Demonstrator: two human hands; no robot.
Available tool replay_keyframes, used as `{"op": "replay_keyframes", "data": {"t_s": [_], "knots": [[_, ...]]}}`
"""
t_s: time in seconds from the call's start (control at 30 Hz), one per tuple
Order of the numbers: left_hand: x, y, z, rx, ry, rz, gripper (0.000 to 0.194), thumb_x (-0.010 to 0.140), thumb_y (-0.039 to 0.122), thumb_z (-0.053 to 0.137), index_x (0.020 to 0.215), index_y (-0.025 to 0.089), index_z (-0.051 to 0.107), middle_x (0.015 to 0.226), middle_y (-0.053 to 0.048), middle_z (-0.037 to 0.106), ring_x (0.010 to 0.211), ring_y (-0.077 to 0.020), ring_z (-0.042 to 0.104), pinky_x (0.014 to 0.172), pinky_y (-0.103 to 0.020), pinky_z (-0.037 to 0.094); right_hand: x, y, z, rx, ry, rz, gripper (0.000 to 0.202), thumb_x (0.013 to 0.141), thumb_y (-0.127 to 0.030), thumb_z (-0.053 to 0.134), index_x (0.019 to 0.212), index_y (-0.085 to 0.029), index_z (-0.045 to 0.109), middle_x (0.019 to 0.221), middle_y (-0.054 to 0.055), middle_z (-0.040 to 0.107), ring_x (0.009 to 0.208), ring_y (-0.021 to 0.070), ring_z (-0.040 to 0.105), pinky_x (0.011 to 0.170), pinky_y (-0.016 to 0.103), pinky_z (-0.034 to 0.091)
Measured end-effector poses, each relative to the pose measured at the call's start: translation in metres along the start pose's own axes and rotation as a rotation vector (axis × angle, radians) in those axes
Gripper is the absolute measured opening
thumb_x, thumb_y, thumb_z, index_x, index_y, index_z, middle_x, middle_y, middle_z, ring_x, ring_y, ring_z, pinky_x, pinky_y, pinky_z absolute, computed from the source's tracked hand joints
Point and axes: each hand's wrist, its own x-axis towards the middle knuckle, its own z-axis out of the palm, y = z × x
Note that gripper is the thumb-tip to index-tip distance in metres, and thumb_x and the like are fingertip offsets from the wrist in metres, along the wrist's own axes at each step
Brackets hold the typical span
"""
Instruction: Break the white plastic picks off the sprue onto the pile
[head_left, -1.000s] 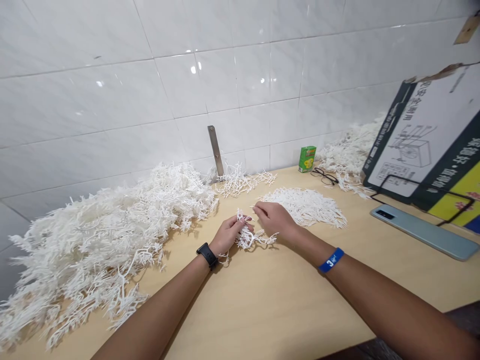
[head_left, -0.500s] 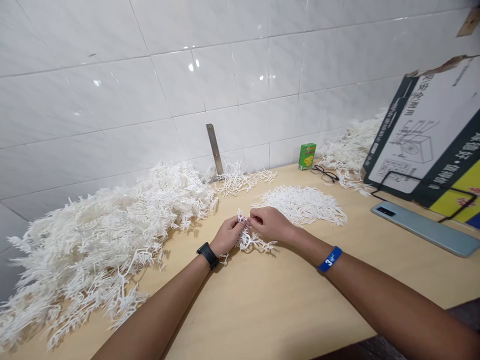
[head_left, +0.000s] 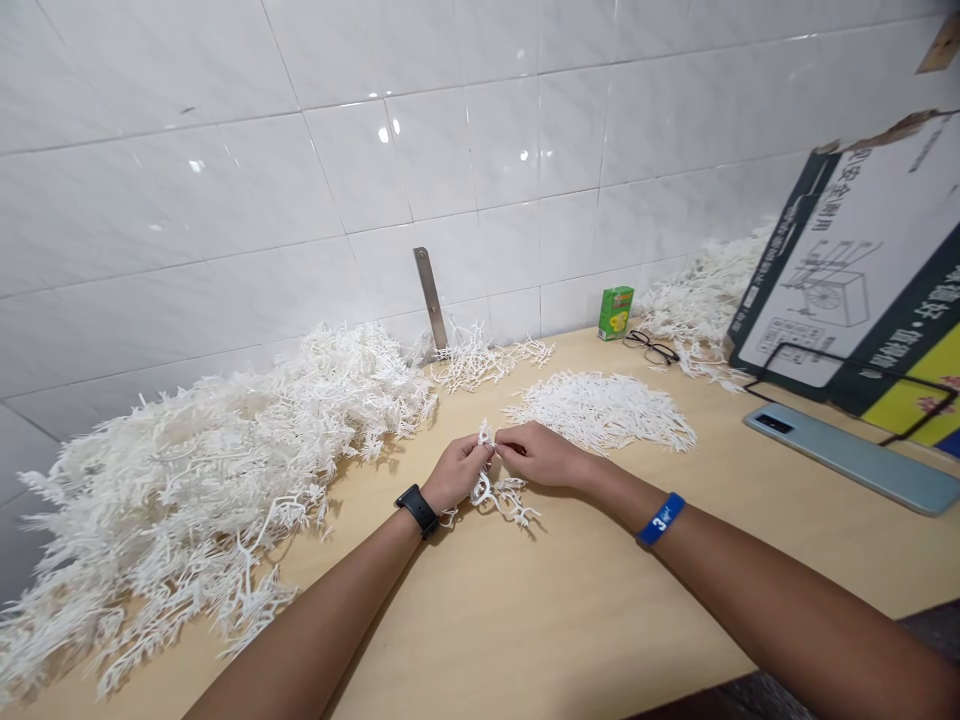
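Observation:
My left hand is closed round a white branched plastic sprig, whose twigs stick up above the thumb and hang down below the fingers. Pressed close beside it, my right hand pinches at the sprig's upper part; the fingertips hide exactly what they grip. Just beyond my right hand lies a flat heap of small loose white pieces. To the left a big tangled pile of white branched sprigs spreads over the table.
A metal strip stands upright by the tiled wall, with a few white sprigs at its foot. Rightward are a green box, glasses, another white pile, a phone, a black wire frame and a carton.
My right hand has shifted slightly, still at the sprig. The sprig's hanging part has turned and now reaches less far to the right.

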Motion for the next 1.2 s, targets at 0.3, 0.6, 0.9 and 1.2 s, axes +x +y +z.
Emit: {"op": "replay_keyframes", "data": {"t_s": [0.3, 0.6, 0.9, 1.2], "knots": [[0.0, 0.006, 0.0, 0.104, 0.014, 0.022, 0.026, 0.076, 0.035, 0.044, 0.058, 0.018, 0.037, 0.057, 0.004, 0.034, 0.057, -0.0093, 0.031, 0.054, -0.022, 0.028, -0.002, -0.001, -0.001, -0.032, 0.023, -0.015, 0.023, 0.08, -0.02, 0.043, 0.058, -0.018, 0.037, 0.054, -0.004, 0.04, 0.054, 0.0091, 0.035, 0.055, 0.025, 0.021], [0.0, 0.008, 0.001, 0.084, -0.025, -0.012, 0.025, 0.072, 0.039, 0.045, 0.059, 0.018, 0.04, 0.057, 0.004, 0.037, 0.056, -0.0092, 0.033, 0.055, -0.023, 0.03, -0.001, -0.001, -0.001, -0.036, 0.019, -0.034, 0.021, 0.076, -0.017, 0.044, 0.057, -0.018, 0.035, 0.053, -0.005, 0.038, 0.053, 0.0088, 0.034, 0.055, 0.025, 0.021], [0.001, 0.005, 0.001, 0.067, -0.004, -0.04, 0.032, 0.074, 0.04, 0.047, 0.055, 0.019, 0.033, 0.052, 0.005, 0.03, 0.051, -0.0074, 0.027, 0.05, -0.022, 0.023, -0.001, -0.002, -0.001, -0.058, 0.057, -0.029, 0.022, 0.075, -0.017, 0.044, 0.055, -0.018, 0.033, 0.052, -0.005, 0.035, 0.053, 0.0092, 0.031, 0.055, 0.025, 0.021], [0.001, 0.003, -0.003, -0.002, 0.056, -0.098, 0.048, 0.08, 0.057, 0.051, 0.055, 0.016, 0.046, 0.048, 0.004, 0.038, 0.046, -0.0077, 0.034, 0.047, -0.023, 0.027, -0.002, 0.001, -0.011, -0.006, 0.479, 0.292, 0.035, 0.09, -0.036, 0.04, 0.06, -0.019, 0.038, 0.054, -0.003, 0.041, 0.054, 0.0113, 0.035, 0.053, 0.026, 0.022]]}}
